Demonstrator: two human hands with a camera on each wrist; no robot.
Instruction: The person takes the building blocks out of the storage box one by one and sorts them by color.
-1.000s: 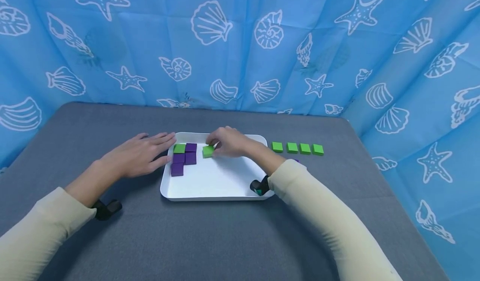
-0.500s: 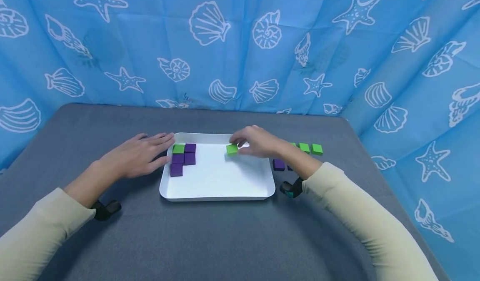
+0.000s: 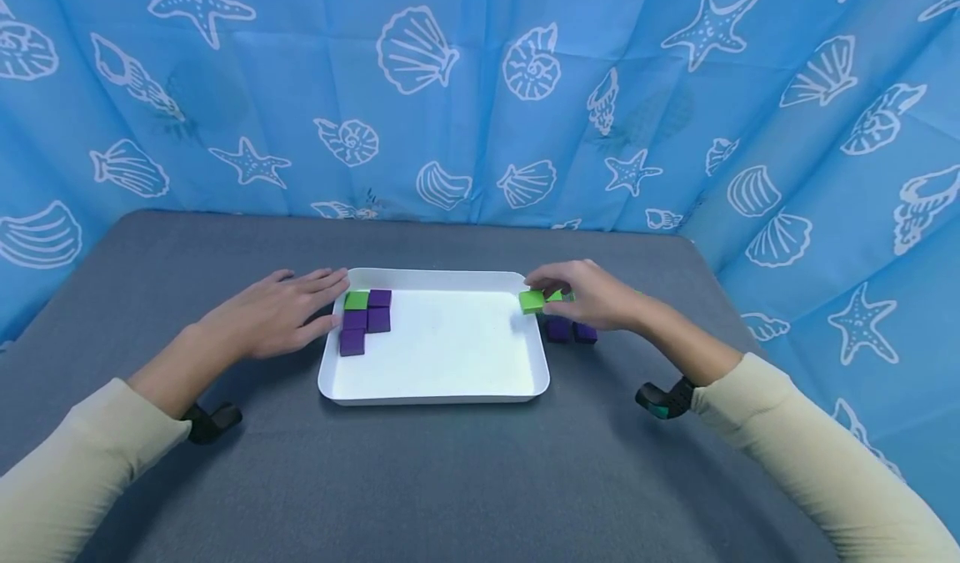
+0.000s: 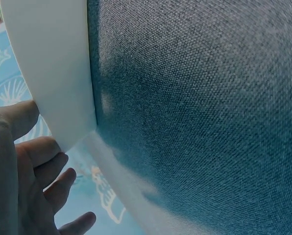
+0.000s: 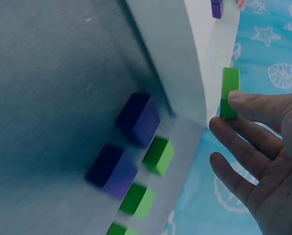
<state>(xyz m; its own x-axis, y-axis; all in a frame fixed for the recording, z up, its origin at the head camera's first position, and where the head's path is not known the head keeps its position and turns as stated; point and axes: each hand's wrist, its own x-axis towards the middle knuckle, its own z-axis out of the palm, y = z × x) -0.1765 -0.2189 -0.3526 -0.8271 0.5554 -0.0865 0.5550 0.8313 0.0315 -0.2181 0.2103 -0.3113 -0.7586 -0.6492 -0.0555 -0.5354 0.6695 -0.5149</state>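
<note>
Between thumb and fingers, my right hand (image 3: 600,296) pinches a green block (image 3: 532,302) by the right rim of the white tray (image 3: 442,359). In the right wrist view the same block (image 5: 230,93) stands on edge between thumb and fingertips, raised above the table. My left hand (image 3: 281,317) lies along the tray's left edge with its fingers extended; in the left wrist view its fingertips are at the tray's wall (image 4: 53,63). Inside the tray's back left corner, one green block (image 3: 356,300) sits with several purple blocks (image 3: 378,319).
Just right of the tray, two purple blocks (image 3: 557,329) lie on the grey table (image 3: 450,480). A row of green blocks (image 5: 159,155) is behind them, mostly hidden by my right hand in the head view. A blue shell-patterned curtain (image 3: 465,87) hangs behind.
My right hand has carried the green block rightward, from near the blocks in the tray to the right rim. The left hand stays in place.
</note>
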